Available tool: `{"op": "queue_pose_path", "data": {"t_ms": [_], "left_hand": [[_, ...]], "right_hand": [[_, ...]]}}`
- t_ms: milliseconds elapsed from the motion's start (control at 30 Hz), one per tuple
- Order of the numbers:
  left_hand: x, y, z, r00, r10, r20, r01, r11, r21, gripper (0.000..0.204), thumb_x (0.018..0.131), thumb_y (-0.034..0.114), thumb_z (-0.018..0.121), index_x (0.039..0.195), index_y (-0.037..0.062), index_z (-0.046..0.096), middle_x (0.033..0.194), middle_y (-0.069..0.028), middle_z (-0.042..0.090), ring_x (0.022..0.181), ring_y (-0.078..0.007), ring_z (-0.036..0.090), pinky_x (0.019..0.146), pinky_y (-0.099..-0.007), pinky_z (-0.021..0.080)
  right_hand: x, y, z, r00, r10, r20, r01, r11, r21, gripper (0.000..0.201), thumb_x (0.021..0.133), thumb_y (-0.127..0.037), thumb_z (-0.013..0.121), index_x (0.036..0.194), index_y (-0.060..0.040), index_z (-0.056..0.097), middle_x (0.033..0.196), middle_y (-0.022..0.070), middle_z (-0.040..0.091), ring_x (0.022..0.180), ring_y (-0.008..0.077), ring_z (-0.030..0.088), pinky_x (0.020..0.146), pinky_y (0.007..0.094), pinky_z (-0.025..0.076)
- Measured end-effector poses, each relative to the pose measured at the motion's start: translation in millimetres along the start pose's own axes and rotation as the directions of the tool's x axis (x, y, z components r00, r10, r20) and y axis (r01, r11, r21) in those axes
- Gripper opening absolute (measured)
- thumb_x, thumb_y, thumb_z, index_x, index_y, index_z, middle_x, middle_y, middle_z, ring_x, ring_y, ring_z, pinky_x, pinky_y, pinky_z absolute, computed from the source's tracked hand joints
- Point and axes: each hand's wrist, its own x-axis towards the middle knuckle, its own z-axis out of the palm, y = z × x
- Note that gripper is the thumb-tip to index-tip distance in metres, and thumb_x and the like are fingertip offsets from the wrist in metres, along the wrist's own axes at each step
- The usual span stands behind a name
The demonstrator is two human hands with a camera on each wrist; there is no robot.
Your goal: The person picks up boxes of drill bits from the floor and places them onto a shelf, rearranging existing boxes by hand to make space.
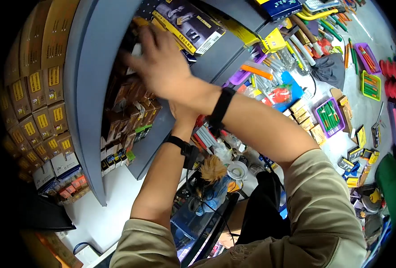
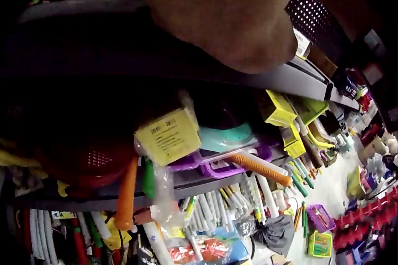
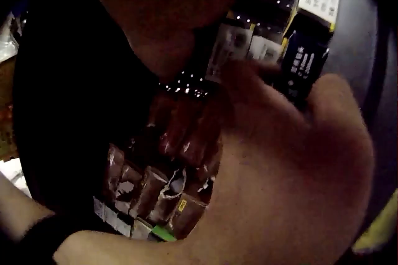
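Blurred in the head view, my right hand (image 1: 160,64) reaches into the shelf with its fingers spread, beside a black and yellow box (image 1: 191,24). It crosses over my left hand, which it mostly hides there. The right wrist view shows my right hand (image 3: 161,22) at the top and my left hand (image 3: 280,165) below it. My left thumb and fingers stand apart around a dark blue box (image 3: 301,60); fingers overlap a pale small box (image 3: 230,47). Contact is unclear. In the left wrist view, my left hand (image 2: 230,19) shows only partly, its fingertips hidden.
Small brown boxes (image 3: 149,190) stand in rows below the hands. A curved grey shelf panel (image 1: 90,89) separates them from stacked cartons (image 1: 35,85). Orange-handled tools (image 1: 257,71) and purple baskets (image 1: 330,117) lie to the right. A shelf edge (image 2: 267,82) runs beneath my left hand.
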Motion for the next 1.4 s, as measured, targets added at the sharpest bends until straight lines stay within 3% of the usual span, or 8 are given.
{"op": "queue_pose_path", "data": {"t_ms": [300, 400, 667, 933, 1067, 1167, 1233, 1400], "left_hand": [[-1, -6, 8, 0.999, 0.03, 0.015, -0.031, 0.988, 0.149, 0.064, 0.084, 0.026, 0.072, 0.138, 0.0027, 0.048, 0.144, -0.0244, 0.048, 0.134, -0.0436, 0.043, 0.113, -0.0535, 0.034], [6, -5, 8, 0.848, 0.184, -0.498, -0.262, 0.961, -0.092, 0.054, 0.084, 0.016, 0.065, 0.13, -0.0015, 0.044, 0.145, -0.0304, 0.038, 0.131, -0.0501, 0.038, 0.113, -0.0562, 0.031], [8, -1, 2, 0.858, 0.223, -0.463, -0.272, 0.961, -0.042, 0.049, 0.083, 0.01, 0.061, 0.125, -0.0049, 0.041, 0.141, -0.03, 0.036, 0.129, -0.0483, 0.038, 0.112, -0.0577, 0.031], [8, 0, 1, 0.847, 0.23, -0.48, -0.262, 0.965, -0.001, 0.049, 0.084, 0.011, 0.061, 0.127, -0.0036, 0.043, 0.142, -0.0288, 0.039, 0.125, -0.0495, 0.042, 0.107, -0.0592, 0.038], [6, 3, 0, 0.859, 0.223, -0.46, -0.244, 0.97, 0.014, 0.048, 0.084, 0.011, 0.06, 0.127, -0.0037, 0.044, 0.142, -0.0286, 0.038, 0.127, -0.0484, 0.04, 0.109, -0.0581, 0.036], [6, 3, -2, 0.867, 0.204, -0.455, -0.231, 0.973, -0.005, 0.047, 0.085, 0.013, 0.06, 0.126, -0.004, 0.045, 0.142, -0.0286, 0.039, 0.126, -0.0485, 0.041, 0.108, -0.0569, 0.037], [9, 2, -1, 0.858, 0.2, -0.474, -0.229, 0.973, -0.004, 0.047, 0.085, 0.013, 0.06, 0.126, -0.0039, 0.045, 0.142, -0.0287, 0.039, 0.126, -0.0485, 0.041, 0.108, -0.0569, 0.037], [7, 1, 0, 0.856, 0.203, -0.475, -0.256, 0.966, -0.047, 0.047, 0.085, 0.012, 0.059, 0.127, -0.0026, 0.043, 0.143, -0.0297, 0.038, 0.128, -0.05, 0.039, 0.111, -0.0595, 0.03]], "right_hand": [[1, -5, -9, 0.974, 0.025, 0.227, -0.116, 0.91, 0.397, 0.064, 0.089, -0.057, 0.065, 0.14, -0.0182, 0.061, 0.144, 0.0293, 0.047, 0.135, 0.0509, 0.039, 0.113, 0.0648, 0.029], [10, 51, -28, 0.974, 0.223, 0.045, -0.219, 0.972, -0.084, 0.066, 0.094, -0.056, 0.061, 0.136, -0.0049, 0.06, 0.131, 0.0306, 0.055, 0.127, 0.0474, 0.048, 0.111, 0.0621, 0.033], [-4, 105, -26, 0.956, 0.186, 0.225, -0.128, 0.96, -0.25, 0.053, 0.09, -0.043, 0.064, 0.118, 0.0019, 0.067, 0.112, 0.0244, 0.065, 0.1, 0.0379, 0.063, 0.084, 0.0419, 0.055], [12, 92, -65, 0.968, 0.083, 0.237, -0.018, 0.965, -0.262, 0.074, 0.082, -0.05, 0.075, 0.137, -0.0026, 0.058, 0.145, 0.036, 0.045, 0.14, 0.0492, 0.039, 0.116, 0.0608, 0.03], [58, 132, -146, 0.969, 0.245, -0.01, -0.189, 0.721, -0.667, 0.066, 0.074, -0.037, 0.081, 0.132, -0.0114, 0.062, 0.135, 0.0264, 0.056, 0.135, 0.0447, 0.047, 0.11, 0.064, 0.036], [66, 149, -182, 0.78, 0.585, 0.223, -0.305, 0.665, -0.681, 0.057, 0.077, -0.027, 0.083, 0.125, -0.0026, 0.063, 0.131, 0.023, 0.05, 0.119, 0.0382, 0.053, 0.1, 0.0455, 0.047], [51, 172, -171, 0.858, 0.462, 0.224, -0.235, 0.742, -0.628, 0.059, 0.074, -0.033, 0.081, 0.129, -0.0174, 0.067, 0.125, 0.0228, 0.061, 0.122, 0.0412, 0.057, 0.099, 0.0601, 0.045], [21, 136, -153, 0.925, 0.327, 0.193, -0.191, 0.84, -0.508, 0.052, 0.072, -0.029, 0.081, 0.123, -0.0206, 0.072, 0.117, 0.0193, 0.063, 0.11, 0.0358, 0.06, 0.085, 0.0536, 0.048]]}}
